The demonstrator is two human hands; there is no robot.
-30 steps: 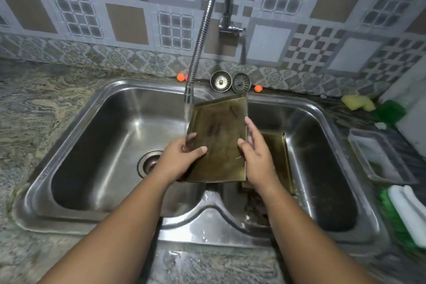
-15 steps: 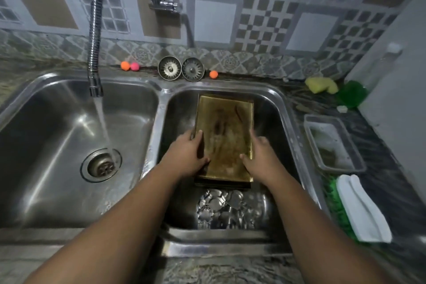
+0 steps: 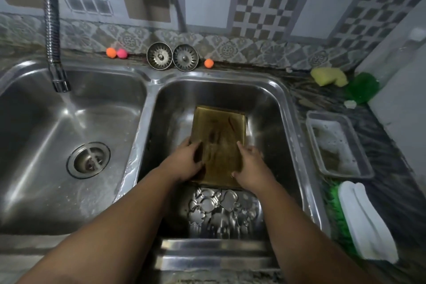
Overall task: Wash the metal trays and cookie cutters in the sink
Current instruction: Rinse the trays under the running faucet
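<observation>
Holding the tray [image 3: 219, 143] by its two long edges, I have my left hand [image 3: 186, 163] clamped on the near left side and my right hand [image 3: 250, 166] on the near right side, thumbs lying on the stained top face and fingers wrapped under, so both grips are closed on it. It sits low in the right basin [image 3: 272, 104], its far end pointing away from my hands toward the back wall of the sink. I cannot tell whether it rests on another tray below or hangs just above the floor. Just nearer than my hands, under my wrists, the cookie cutters [image 3: 221, 212] lie heaped on the basin floor. Left of my left hand, across the divider, the left basin [image 3: 46, 122] has its drain [image 3: 88, 160], and the faucet hose [image 3: 53, 30] hangs over it with water running from the nozzle. Beyond the tray, on the back ledge, two strainers [image 3: 173, 56] lean side by side, with an orange and a pink ball [image 3: 116, 52] to their left and another orange ball [image 3: 208, 63] to their right. Right of my right hand, on the counter, sits a container [image 3: 338, 145], a brush [image 3: 366, 221] nearer than it, and a sponge [image 3: 328, 77] and a green scrubber [image 3: 364, 86] farther back.
</observation>
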